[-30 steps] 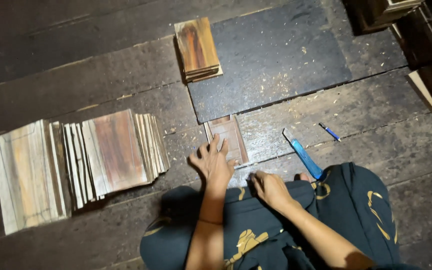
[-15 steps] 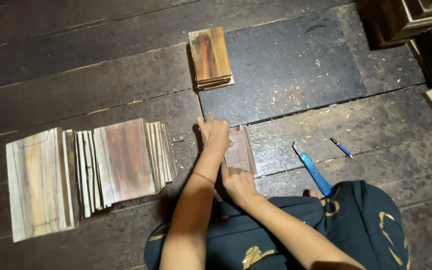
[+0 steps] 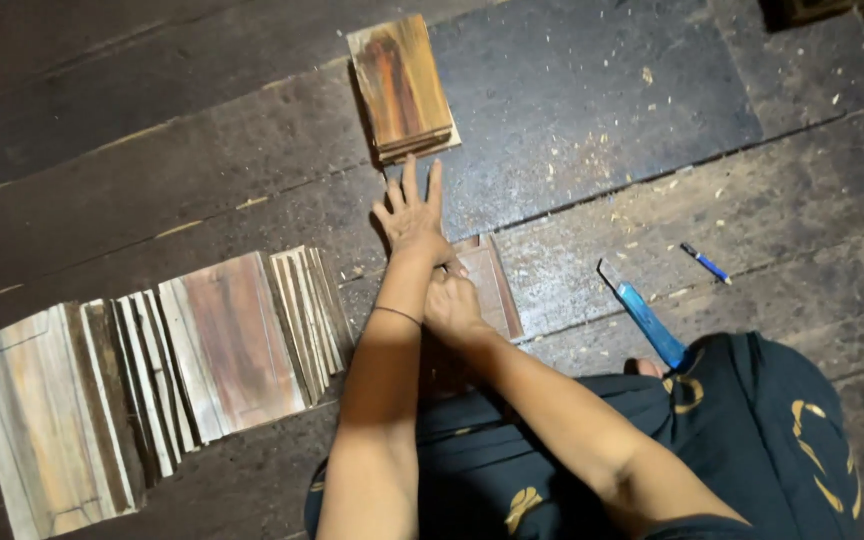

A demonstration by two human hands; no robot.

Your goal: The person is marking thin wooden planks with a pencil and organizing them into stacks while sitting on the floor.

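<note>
Reaching left hand (image 3: 412, 215) farther toward stacked boards (image 3: 401, 88).

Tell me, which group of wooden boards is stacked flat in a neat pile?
The small stack at the top, ahead of the left hand. The boards at left lean in an overlapping row.

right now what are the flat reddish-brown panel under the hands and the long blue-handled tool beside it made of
The flat reddish-brown panel looks like bare, matt wood: streaked grain, like the stacked panels nearby. The blue-handled tool seems to have a smooth plastic or painted grip and a pale, probably metal tip; the view leaves that open.
</note>
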